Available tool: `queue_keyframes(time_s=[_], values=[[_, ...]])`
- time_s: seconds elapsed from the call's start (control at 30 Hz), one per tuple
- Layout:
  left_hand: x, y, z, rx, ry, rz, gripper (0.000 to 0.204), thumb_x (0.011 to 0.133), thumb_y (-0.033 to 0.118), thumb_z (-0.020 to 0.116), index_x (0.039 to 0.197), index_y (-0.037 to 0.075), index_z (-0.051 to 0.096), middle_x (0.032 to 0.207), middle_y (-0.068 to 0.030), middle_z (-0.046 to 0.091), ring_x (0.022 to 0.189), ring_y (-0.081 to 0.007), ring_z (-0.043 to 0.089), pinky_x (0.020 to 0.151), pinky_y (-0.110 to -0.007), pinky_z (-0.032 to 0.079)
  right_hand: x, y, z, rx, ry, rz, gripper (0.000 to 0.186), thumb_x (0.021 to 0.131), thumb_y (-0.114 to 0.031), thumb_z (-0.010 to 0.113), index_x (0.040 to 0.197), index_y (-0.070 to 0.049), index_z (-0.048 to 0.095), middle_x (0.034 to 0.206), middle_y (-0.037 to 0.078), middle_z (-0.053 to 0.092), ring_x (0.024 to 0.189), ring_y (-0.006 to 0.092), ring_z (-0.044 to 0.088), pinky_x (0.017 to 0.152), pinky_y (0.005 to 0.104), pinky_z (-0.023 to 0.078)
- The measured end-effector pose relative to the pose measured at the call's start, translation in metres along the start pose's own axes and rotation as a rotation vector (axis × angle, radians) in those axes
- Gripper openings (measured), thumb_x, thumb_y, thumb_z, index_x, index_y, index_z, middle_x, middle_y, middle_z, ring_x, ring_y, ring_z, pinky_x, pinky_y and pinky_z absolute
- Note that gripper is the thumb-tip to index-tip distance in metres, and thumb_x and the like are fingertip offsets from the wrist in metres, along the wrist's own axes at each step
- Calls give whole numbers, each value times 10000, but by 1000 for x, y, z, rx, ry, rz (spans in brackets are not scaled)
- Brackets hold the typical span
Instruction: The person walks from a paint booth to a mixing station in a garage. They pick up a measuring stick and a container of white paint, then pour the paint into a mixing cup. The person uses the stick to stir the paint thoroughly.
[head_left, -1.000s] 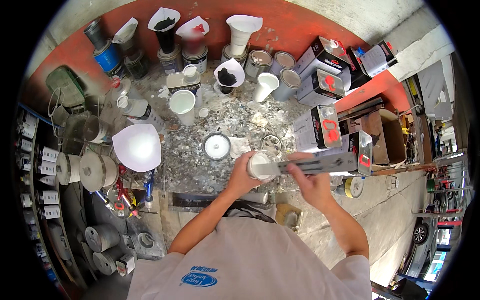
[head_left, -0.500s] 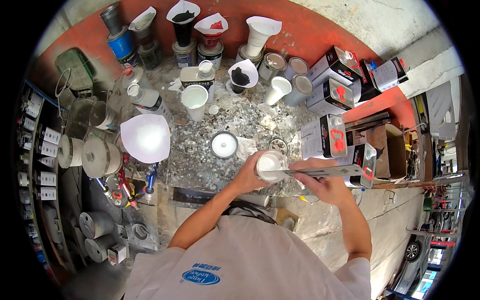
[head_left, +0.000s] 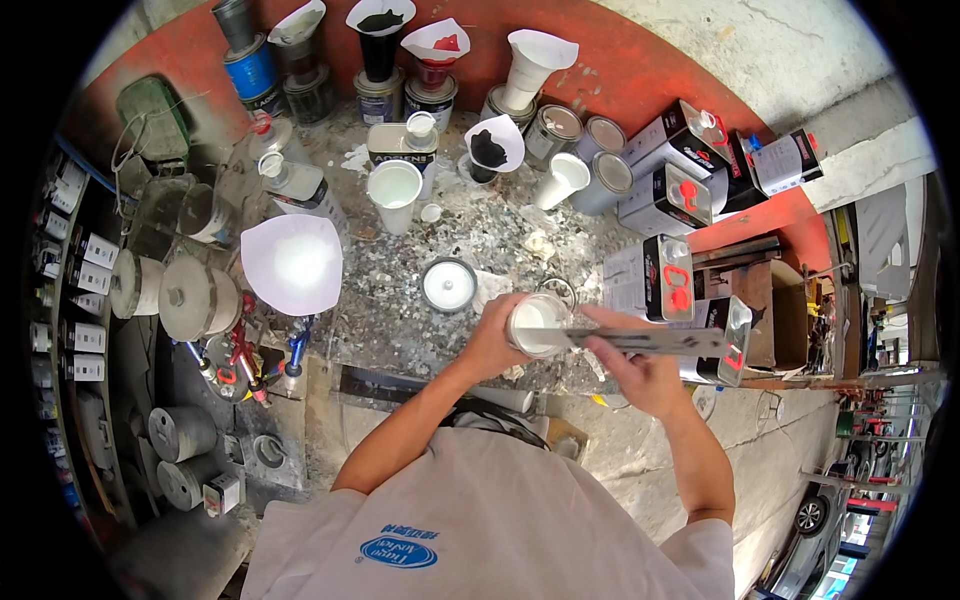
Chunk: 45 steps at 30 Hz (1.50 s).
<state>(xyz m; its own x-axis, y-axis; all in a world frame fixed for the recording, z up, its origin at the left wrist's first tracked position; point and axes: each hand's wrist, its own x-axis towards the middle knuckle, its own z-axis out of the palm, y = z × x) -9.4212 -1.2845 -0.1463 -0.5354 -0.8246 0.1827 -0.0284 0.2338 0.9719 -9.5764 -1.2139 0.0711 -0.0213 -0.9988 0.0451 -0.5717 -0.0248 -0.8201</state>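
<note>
Wrapped around a clear plastic cup with white liquid inside is my left hand. The cup is held at the near edge of the workbench. A long flat metal mixing ruler is gripped by my right hand, with its left end over or in the cup's mouth; how deep it reaches I cannot tell. Just left of the cup a round grey-rimmed lid with a white middle lies on the bench. Behind my right hand sits a small metal ring or lid.
Metal solvent cans line the bench's right side. White cups and a paper strainer with black residue stand farther back. A large white paper funnel and spray guns are at the left. Paint tins line the red wall.
The ruler's blade has turned to show more of its flat face and looks smeared by motion. Both hands stay near the same place. The whole view has shifted slightly.
</note>
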Motion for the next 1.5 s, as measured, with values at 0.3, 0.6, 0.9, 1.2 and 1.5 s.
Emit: queue_keyframes(time_s=[0.3,0.6,0.9,1.2,1.5], values=[[-2,-6,12,-30,32,25,912,585,128,927,1368,67,463,1291,-127,534,1235,-295,519,1046,-398,422,-2,12,-2,-109,-155,69,382,901,-41,701,1278,-72,646,963,85,698,801,110,610,715,260,497],[-5,4,13,-32,78,8,832,591,95,905,1314,74,495,1262,-124,545,1221,-306,522,1034,-402,426,-6,19,-4,-55,10,124,395,932,-74,681,1323,-89,625,984,51,691,812,82,596,711,231,486],[-8,5,15,48,126,9,816,596,95,898,1308,65,501,1267,-116,545,1217,-299,529,1035,-397,428,-12,16,4,95,262,166,437,954,-50,643,1379,-15,549,834,-25,592,662,35,479,580,195,402],[-12,-4,13,-22,-39,-40,885,601,131,908,1369,65,475,1286,-119,535,1214,-282,533,1045,-394,425,-9,19,5,234,-6,341,350,944,-62,661,1293,-75,645,779,-39,601,627,32,479,533,213,391],[-10,-4,13,-149,-85,10,858,583,124,873,1354,84,499,1260,-140,556,1199,-344,513,1051,-419,400,5,11,-22,-240,-242,-24,302,907,-68,693,1203,-124,699,868,82,687,709,139,604,633,296,479]])
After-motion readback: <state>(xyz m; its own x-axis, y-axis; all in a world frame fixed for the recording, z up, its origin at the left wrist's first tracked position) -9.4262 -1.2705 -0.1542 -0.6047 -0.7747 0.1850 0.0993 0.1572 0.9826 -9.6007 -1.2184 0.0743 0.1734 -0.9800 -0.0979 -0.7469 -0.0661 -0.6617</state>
